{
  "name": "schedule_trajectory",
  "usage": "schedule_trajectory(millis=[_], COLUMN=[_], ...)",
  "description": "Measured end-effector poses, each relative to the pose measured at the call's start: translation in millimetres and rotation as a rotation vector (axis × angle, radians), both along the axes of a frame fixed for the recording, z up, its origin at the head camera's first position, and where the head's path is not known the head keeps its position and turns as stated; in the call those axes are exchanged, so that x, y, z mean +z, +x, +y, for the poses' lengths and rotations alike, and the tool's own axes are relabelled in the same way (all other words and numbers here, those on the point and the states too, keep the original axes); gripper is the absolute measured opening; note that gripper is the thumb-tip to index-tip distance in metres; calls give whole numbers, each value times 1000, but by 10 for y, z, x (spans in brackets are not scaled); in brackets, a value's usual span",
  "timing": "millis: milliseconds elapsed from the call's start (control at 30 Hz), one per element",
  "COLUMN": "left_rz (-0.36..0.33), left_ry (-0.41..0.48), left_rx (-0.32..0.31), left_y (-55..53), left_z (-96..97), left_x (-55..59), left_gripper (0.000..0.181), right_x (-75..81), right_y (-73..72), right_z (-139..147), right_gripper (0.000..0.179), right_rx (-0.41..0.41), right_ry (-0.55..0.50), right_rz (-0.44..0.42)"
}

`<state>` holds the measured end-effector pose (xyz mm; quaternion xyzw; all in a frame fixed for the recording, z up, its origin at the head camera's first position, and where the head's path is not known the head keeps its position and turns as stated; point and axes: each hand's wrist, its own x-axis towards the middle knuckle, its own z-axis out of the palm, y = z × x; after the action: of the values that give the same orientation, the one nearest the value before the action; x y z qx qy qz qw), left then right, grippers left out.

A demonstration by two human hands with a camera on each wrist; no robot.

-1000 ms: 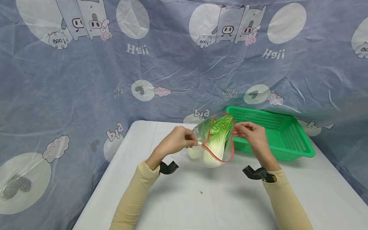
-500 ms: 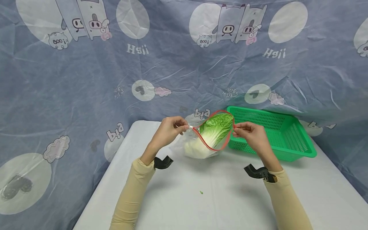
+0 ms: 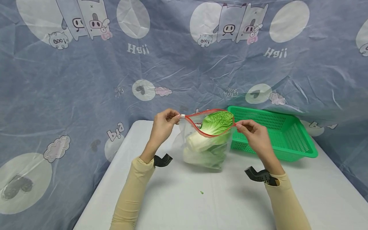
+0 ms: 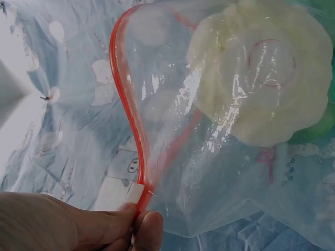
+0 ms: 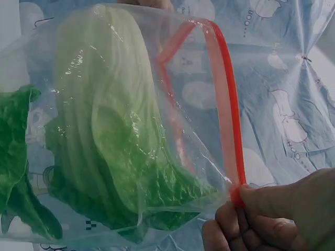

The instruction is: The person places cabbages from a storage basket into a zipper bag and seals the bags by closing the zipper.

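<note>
A clear zip bag (image 3: 179, 145) with a red zip edge hangs between the two hands, its mouth spread apart. Inside it lies a napa cabbage (image 3: 216, 124), pale at the base and green at the leaves; more pale and green leafy matter shows below through the plastic. My left hand (image 3: 164, 126) pinches the white slider (image 4: 135, 194) end of the red edge. At the opposite corner, my right hand (image 3: 254, 134) pinches the red edge between thumb and finger. In the right wrist view a separate green leafy piece (image 5: 14, 151) shows beside the cabbage (image 5: 104, 99).
A green perforated basket (image 3: 309, 145) stands at the back right, just behind the right hand. On the white table (image 3: 218, 210) lies a small green scrap (image 3: 202, 192). A printed blue-grey cloth (image 3: 184, 70) hangs behind the table.
My left hand has moved up and left, stretching the bag's mouth wider and flatter. The bag has turned more upright and the cabbage has tilted with it. My right hand has barely moved.
</note>
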<state>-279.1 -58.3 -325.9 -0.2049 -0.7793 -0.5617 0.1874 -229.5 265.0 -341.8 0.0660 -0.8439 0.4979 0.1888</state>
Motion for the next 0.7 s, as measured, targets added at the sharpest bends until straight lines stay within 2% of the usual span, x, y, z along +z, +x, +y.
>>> schedule_trajectory(millis=[133,367,533,700], left_rz=[0,9,9,-8], left_ry=[2,36,56,36], left_rx=[46,106,64,-13], left_y=[-25,-90,-118,-45], left_z=[-7,-42,-68,-51], left_x=[-8,-37,-62,-14], left_gripper=[11,13,13,12], right_x=[57,108,96,148], right_y=[68,184,190,216], right_z=[-37,-98,-119,-159], right_gripper=[36,28,23,17], right_rx=[25,85,130,149], right_ry=[-31,-28,-29,16], right_rz=[-2,71,116,168])
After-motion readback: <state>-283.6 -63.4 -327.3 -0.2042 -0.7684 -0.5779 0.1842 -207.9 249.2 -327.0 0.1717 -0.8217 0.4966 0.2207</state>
